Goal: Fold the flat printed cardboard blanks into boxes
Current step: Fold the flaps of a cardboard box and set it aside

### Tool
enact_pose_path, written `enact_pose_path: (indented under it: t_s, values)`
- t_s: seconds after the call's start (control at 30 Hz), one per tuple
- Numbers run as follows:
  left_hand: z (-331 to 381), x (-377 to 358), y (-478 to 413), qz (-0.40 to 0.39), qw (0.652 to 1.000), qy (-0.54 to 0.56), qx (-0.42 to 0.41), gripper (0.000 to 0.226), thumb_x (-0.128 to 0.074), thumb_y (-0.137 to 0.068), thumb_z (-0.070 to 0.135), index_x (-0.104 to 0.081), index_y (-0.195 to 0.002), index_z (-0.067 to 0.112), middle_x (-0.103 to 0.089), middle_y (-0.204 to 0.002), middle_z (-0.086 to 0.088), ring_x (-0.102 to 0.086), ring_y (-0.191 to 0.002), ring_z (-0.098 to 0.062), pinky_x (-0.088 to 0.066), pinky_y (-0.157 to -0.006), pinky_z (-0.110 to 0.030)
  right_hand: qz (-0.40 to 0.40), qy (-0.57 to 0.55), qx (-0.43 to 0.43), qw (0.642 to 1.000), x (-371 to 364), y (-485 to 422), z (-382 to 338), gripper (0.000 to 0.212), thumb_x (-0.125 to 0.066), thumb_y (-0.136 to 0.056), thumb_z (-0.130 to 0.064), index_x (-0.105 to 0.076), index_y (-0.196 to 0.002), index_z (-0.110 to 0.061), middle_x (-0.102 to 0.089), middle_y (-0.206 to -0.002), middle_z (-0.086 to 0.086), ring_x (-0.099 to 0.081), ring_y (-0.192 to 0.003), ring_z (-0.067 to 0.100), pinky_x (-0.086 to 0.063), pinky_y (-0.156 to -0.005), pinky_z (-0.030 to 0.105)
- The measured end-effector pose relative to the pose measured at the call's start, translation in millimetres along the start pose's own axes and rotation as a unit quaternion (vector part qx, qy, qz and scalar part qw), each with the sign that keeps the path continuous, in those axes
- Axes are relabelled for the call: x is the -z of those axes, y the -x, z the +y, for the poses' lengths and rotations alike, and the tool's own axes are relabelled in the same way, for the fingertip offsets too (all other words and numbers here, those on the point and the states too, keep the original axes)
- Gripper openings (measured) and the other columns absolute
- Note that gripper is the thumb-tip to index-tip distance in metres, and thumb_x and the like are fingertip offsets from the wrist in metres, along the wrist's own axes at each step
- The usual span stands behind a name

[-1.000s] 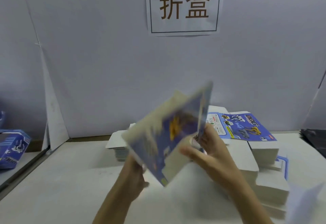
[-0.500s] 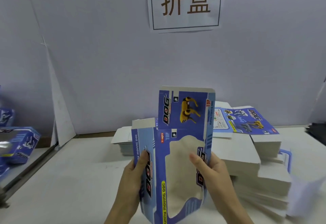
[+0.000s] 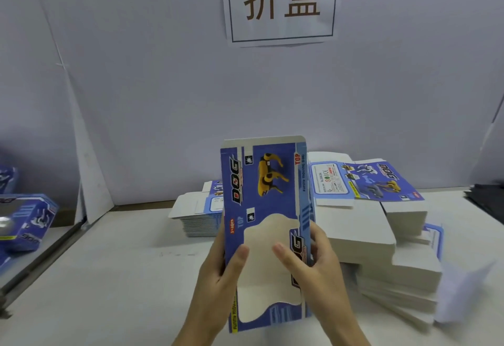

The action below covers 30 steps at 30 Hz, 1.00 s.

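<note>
I hold a blue printed cardboard blank (image 3: pixel 261 195) upright in front of me, its face with a yellow dog picture and a large cut-out window toward the camera. My left hand (image 3: pixel 218 277) grips its left edge, thumb on the front. My right hand (image 3: pixel 313 266) grips its right edge, thumb lying across the window. Behind it, stacks of flat blanks (image 3: pixel 362 236) lie on the white table (image 3: pixel 122 277), some face down and white, one printed side up (image 3: pixel 365 179).
Another pile of blanks (image 3: pixel 199 217) sits behind my left hand. Folded blue boxes (image 3: pixel 27 223) stand on a lower surface at the far left. A white wall with a paper sign (image 3: pixel 281 2) closes the back. A dark object (image 3: pixel 488 204) lies at the right edge.
The blank went from tilted and blurred in motion to upright with its printed face toward me. The side panel seen at the left half a second ago is now pressed flat behind the front.
</note>
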<state>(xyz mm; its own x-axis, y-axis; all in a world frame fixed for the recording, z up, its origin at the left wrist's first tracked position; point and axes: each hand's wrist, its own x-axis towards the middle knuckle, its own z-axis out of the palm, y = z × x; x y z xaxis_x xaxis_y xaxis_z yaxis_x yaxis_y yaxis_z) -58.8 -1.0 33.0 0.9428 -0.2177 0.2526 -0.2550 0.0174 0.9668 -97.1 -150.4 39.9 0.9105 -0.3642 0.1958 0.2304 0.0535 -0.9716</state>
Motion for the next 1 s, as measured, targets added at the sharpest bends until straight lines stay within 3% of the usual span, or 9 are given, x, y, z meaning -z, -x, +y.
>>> enact_pose_path:
  t_s: [0.07, 0.2, 0.3, 0.37, 0.43, 0.5, 0.63, 0.83, 1.0]
  values:
    - [-2.2, 2.4, 0.3, -0.017, 0.999, -0.034, -0.013, 0.059, -0.055, -0.075, 0.043, -0.051, -0.131, 0.026, -0.063, -0.125, 0.003, -0.067, -0.102, -0.014, -0.057, -0.067, -0.022, -0.013, 0.007, -0.005, 1.000, 1.9, -1.2, 1.1, 0.088, -0.085, -0.057, -0.044, -0.045, -0.133, -0.029, -0.064, -0.118, -0.005, -0.065, -0.106, 0.018, -0.060, -0.078, 0.039]
    - [5.5, 17.0, -3.3, 0.033, 0.990, -0.082, -0.106, 0.064, -0.061, -0.086, 0.000, -0.039, -0.144, 0.017, -0.037, -0.145, 0.012, -0.038, -0.131, 0.005, -0.037, -0.104, -0.014, -0.040, -0.104, 0.066, 0.992, 12.1, -12.0, 3.5, 0.040, -0.065, -0.076, -0.019, -0.067, -0.116, -0.015, -0.072, -0.111, 0.000, -0.064, -0.106, 0.015, -0.051, -0.091, 0.035]
    - [2.8, 37.1, -8.6, 0.028, 0.993, -0.026, -0.109, 0.063, -0.044, -0.087, -0.023, -0.052, -0.137, 0.014, -0.057, -0.133, 0.006, -0.053, -0.119, 0.004, -0.046, -0.089, -0.010, -0.094, -0.208, 0.048, 0.973, 20.3, -14.8, 0.0, 0.044, -0.058, -0.078, -0.034, -0.071, -0.116, -0.015, -0.068, -0.121, 0.002, -0.060, -0.116, 0.016, -0.049, -0.094, 0.034]
    - [3.5, 41.8, -9.8, 0.018, 0.996, 0.029, -0.082, 0.052, -0.039, -0.092, -0.008, -0.060, -0.129, 0.021, -0.065, -0.125, 0.005, -0.060, -0.115, -0.007, -0.052, -0.080, -0.016, -0.105, -0.175, 0.025, 0.979, 23.2, -14.9, -1.1, 0.052, -0.050, -0.083, -0.037, -0.063, -0.123, -0.008, -0.064, -0.128, 0.010, -0.055, -0.124, 0.027, -0.043, -0.100, 0.041]
    - [6.9, 41.7, -9.5, 0.015, 0.996, 0.077, -0.044, 0.032, -0.048, -0.095, 0.029, -0.061, -0.124, 0.025, -0.067, -0.122, 0.003, -0.062, -0.113, -0.012, -0.051, -0.083, -0.027, -0.099, -0.101, 0.013, 0.990, 24.1, -14.8, 0.5, 0.052, -0.055, -0.079, -0.042, -0.063, -0.121, -0.013, -0.066, -0.125, 0.006, -0.056, -0.124, 0.024, -0.040, -0.103, 0.043]
    - [4.9, 38.9, -8.9, 0.024, 0.996, 0.077, -0.029, 0.051, -0.060, -0.082, 0.054, -0.060, -0.122, 0.023, -0.069, -0.117, 0.005, -0.065, -0.104, -0.006, -0.050, -0.080, -0.025, -0.106, -0.031, 0.027, 0.993, 21.2, -13.6, 0.9, 0.061, -0.062, -0.069, -0.051, -0.063, -0.119, -0.017, -0.069, -0.119, 0.001, -0.061, -0.117, 0.017, -0.045, -0.100, 0.037]
    - [2.0, 35.4, -9.8, 0.065, 0.997, -0.002, -0.043, 0.024, -0.054, -0.095, 0.017, -0.066, -0.112, 0.030, -0.071, -0.108, 0.012, -0.066, -0.094, 0.000, -0.048, -0.069, -0.008, -0.072, -0.007, 0.050, 0.996, 22.8, -13.4, 0.4, 0.061, -0.067, -0.061, -0.052, -0.068, -0.110, -0.015, -0.074, -0.106, 0.000, -0.066, -0.105, 0.015, -0.050, -0.091, 0.031]
    - [2.4, 34.2, -7.6, 0.120, 0.992, -0.025, -0.038, 0.021, -0.062, -0.091, 0.018, -0.070, -0.104, 0.032, -0.073, -0.098, 0.014, -0.067, -0.084, -0.003, -0.050, -0.063, -0.012, -0.058, -0.018, 0.049, 0.997, 22.8, -14.7, 1.0, 0.056, -0.066, -0.062, -0.053, -0.072, -0.104, -0.016, -0.075, -0.100, -0.002, -0.068, -0.095, 0.009, -0.052, -0.089, 0.029]
    - [1.2, 34.9, -9.3, 0.139, 0.989, -0.018, -0.040, 0.014, -0.064, -0.089, 0.018, -0.067, -0.099, 0.027, -0.073, -0.094, 0.018, -0.068, -0.086, -0.001, -0.052, -0.062, -0.014, -0.035, 0.016, 0.036, 0.999, 21.5, -16.3, 4.4, 0.051, -0.066, -0.059, -0.058, -0.072, -0.093, -0.020, -0.070, -0.078, -0.015, -0.060, -0.071, -0.002, -0.048, -0.069, 0.017]
